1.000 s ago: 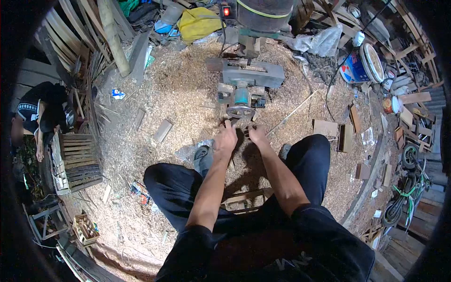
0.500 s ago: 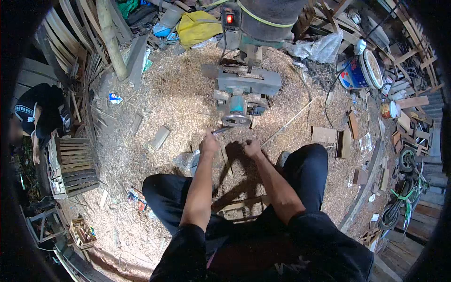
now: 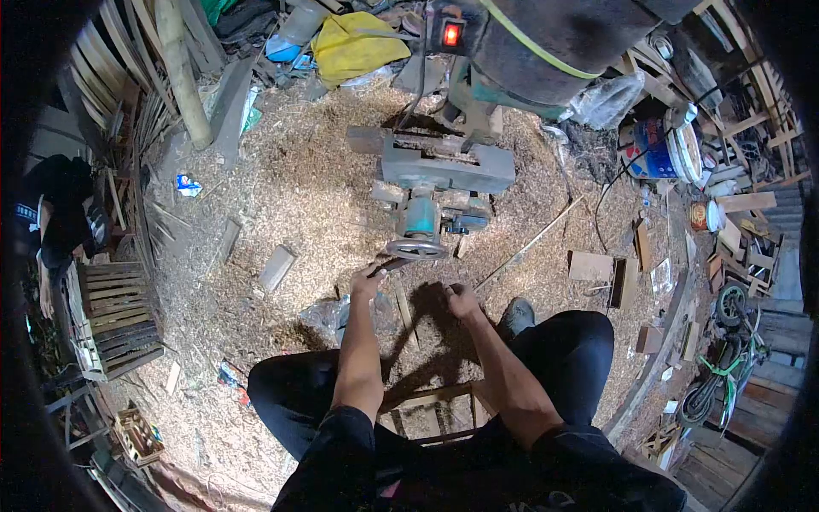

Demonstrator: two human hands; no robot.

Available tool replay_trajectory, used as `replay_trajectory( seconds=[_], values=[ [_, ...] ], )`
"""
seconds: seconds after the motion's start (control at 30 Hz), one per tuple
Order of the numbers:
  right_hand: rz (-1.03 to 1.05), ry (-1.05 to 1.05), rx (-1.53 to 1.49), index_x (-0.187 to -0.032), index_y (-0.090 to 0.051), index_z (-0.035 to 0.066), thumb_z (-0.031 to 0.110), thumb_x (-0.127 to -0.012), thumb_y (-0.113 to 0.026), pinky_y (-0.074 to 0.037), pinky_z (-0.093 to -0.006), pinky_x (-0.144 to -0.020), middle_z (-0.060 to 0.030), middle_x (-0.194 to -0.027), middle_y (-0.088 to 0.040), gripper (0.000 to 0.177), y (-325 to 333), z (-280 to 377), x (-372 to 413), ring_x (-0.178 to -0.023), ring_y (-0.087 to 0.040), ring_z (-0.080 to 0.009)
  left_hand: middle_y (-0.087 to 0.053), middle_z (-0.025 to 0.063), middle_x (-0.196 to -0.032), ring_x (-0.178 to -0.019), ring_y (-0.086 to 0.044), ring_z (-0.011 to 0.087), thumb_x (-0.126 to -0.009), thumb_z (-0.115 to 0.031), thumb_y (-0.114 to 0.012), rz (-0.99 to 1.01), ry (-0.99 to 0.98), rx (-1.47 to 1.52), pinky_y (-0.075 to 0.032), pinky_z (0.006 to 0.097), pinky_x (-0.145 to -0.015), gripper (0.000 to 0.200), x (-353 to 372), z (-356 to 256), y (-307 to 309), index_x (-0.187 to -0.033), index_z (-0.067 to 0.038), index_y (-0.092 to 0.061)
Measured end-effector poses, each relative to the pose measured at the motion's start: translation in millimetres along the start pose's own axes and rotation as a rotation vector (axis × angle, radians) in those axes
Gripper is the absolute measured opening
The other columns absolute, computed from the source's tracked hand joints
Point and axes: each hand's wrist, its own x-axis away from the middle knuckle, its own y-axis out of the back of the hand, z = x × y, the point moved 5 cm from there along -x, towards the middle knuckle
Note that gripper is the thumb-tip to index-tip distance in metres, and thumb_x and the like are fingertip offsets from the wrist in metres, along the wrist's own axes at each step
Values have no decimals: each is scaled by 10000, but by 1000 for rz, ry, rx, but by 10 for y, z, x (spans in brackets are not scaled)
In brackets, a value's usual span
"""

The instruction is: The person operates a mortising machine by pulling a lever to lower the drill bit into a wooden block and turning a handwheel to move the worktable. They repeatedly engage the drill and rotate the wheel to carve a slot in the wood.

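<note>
My left hand [image 3: 367, 282] is closed around a short dark handle [image 3: 394, 264] that points right, toward the rim of the metal handwheel [image 3: 417, 249]. My right hand [image 3: 462, 299] is curled into a fist a little lower and to the right, apart from the wheel; what it holds, if anything, is hidden. Behind the wheel stands a greenish machine [image 3: 420, 218] with a grey metal vise-like bed [image 3: 448, 166]. Above that hangs its large dark motor housing [image 3: 533, 60], beside a red lit switch [image 3: 452, 33].
Wood shavings cover the ground, with a wood block [image 3: 276, 267] at left and a long thin stick [image 3: 533, 243] at right. A slatted crate [image 3: 124, 328] and another person [image 3: 64, 213] are at the left edge. Buckets [image 3: 657, 151] and a small motorbike [image 3: 723, 367] line the right.
My view has shifted, so the machine's motor appears larger and further right. Both hands appear slightly lower, with the left hand still on the dark handle and the right still closed.
</note>
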Motion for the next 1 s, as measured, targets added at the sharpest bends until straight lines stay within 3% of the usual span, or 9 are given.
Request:
replay_trajectory(
  seconds=[0.1, 0.3, 0.43, 0.53, 0.57, 0.67, 0.73, 0.83, 1.0],
  values=[
    [-93, -14, 95, -982, -678, -69, 248, -963, -557, -495, -365, -645, -131, -794, -685, 340, 8, 11, 25, -709, -633, -183, -655, 36, -739, -599, -575, 144, -909, -303, -697, 115, -64, -17, -463, 322, -525, 323, -73, -13, -17, -1105, -47, -697],
    [-82, 122, -56, -1037, -687, -47, 270, -956, -562, -512, -396, -711, -158, -869, -713, 350, -84, -41, -104, -769, -673, -254, -593, 36, -713, -620, -596, 152, -973, -332, -591, 129, -21, 347, -494, 329, -584, 303, 127, -13, -13, -943, -35, -638],
    [-178, 143, 59, -1088, -656, -80, 244, -949, -565, -526, -384, -743, -171, -968, -719, 364, 24, 59, -34, -849, -698, -269, -617, 89, -670, -601, -606, 229, -996, -376, -475, 199, 141, 273, -483, 389, -625, 401, -143, 203, -68, -963, -5, -624],
    [-56, -12, -27, -1056, -656, -59, 259, -919, -587, -512, -418, -840, -242, -947, -703, 353, 328, 601, 375, -927, -691, -339, -581, 92, -663, -576, -632, 207, -1010, -427, -461, 182, 167, 56, -502, 364, -564, 420, -131, 69, 30, -1051, -37, -610],
    [3, 9, -314, -1091, -641, -67, 274, -934, -568, -516, -408, -817, -236, -966, -704, 382, 78, -9, 13, -903, -693, -304, -657, 187, -786, -700, -692, 290, -1007, -432, -390, 110, 166, -64, -531, 427, -660, 499, -50, -101, 41, -1115, -3, -623],
    [-68, 99, -156, -1104, -635, -78, 293, -936, -560, -526, -421, -766, -242, -957, -704, 415, 160, -162, -10, -842, -695, -318, -682, 271, -977, -847, -702, 385, -983, -406, -384, 11, 43, -408, -528, 477, -785, 518, -220, -200, -119, -1148, 22, -624],
    [-65, 72, -147, -1048, -620, -83, 117, -995, -480, -546, -361, -686, -149, -891, -683, 250, 54, -647, -232, -761, -654, -214, -650, 299, -1123, -1032, -648, 425, -960, -448, -373, -23, 191, -229, -485, 498, -923, 586, -500, 135, -317, -1177, 39, -616],
    [0, 43, -160, -1023, -635, -81, 129, -990, -491, -539, -361, -678, -137, -857, -681, 257, 86, -733, -147, -746, -655, -201, -636, 297, -1167, -1125, -614, 416, -962, -480, -337, -92, 251, -108, -449, 485, -991, 638, -431, 189, -320, -1222, 36, -609],
    [-144, 62, 49, -1048, -670, -57, 277, -938, -573, -538, -392, -724, -184, -844, -700, 364, 132, -313, -106, -800, -690, -252, -681, 264, -868, -844, -664, 455, -926, -403, -479, -447, 28, -310, -521, 543, -771, 466, 53, -400, 47, -925, 22, -670]
  ],
)
